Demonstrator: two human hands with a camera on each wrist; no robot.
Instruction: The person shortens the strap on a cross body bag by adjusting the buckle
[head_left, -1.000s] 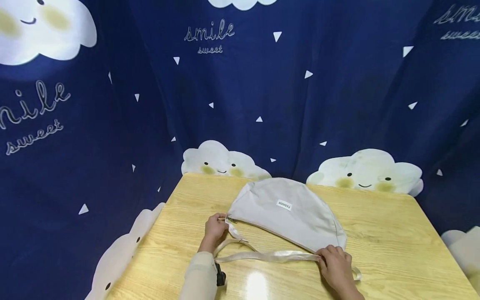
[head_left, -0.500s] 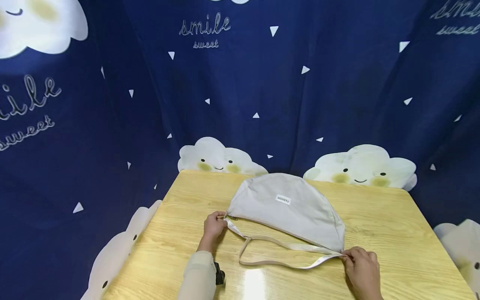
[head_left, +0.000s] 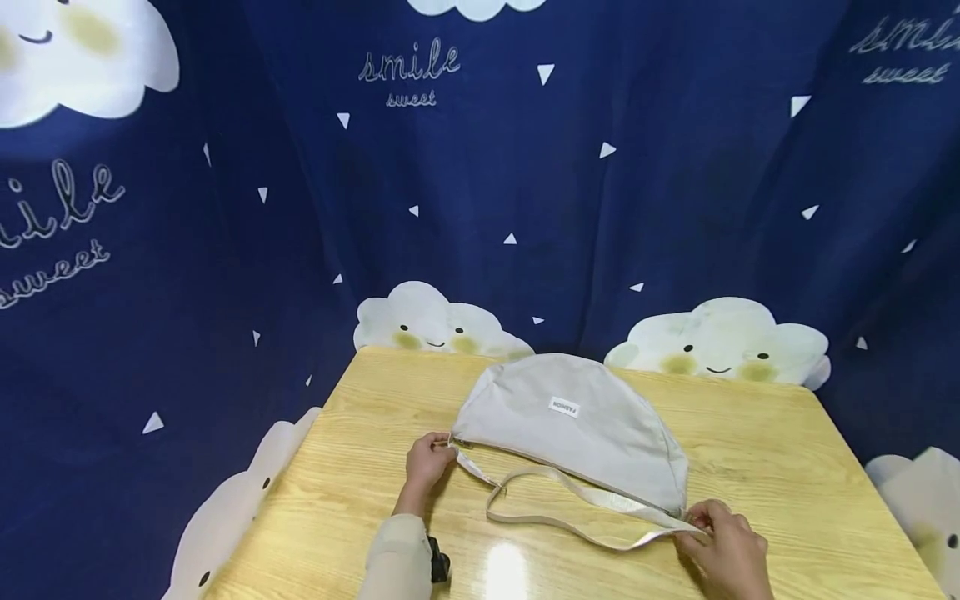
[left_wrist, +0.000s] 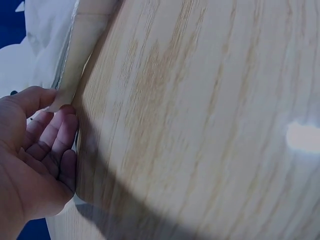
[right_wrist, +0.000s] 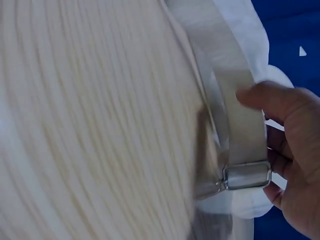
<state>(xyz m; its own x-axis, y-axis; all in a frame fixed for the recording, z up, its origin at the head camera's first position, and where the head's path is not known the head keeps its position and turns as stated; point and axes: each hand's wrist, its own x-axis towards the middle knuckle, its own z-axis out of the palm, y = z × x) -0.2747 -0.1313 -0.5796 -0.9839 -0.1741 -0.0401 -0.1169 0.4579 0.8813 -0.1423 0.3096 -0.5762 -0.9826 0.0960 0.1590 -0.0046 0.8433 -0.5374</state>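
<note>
A pale grey half-moon shoulder bag point(head_left: 577, 429) lies on the table, its zipped straight edge facing me and a small FASHION label on its front. My left hand point(head_left: 427, 462) pinches the end of the strap at the bag's left corner between thumb and fingers. At the right corner, my right hand point(head_left: 729, 548) holds the beige strap point(head_left: 611, 500), thumb on top and fingers behind. The right wrist view shows a metal slider buckle point(right_wrist: 247, 176) on the strap beside those fingers. Between the hands, the strap lies in a loose loop in front of the bag.
The light wooden table point(head_left: 360, 400) extends around the bag on all sides. Behind and left of it hangs a dark blue curtain point(head_left: 480, 167) with white clouds. A black wrist device point(head_left: 438, 560) sits at my left sleeve.
My right hand has moved right along the bag's front, drawing the strap with it, then slightly down. The strap's loop has shifted right and spread out. My left hand stays at the left corner.
</note>
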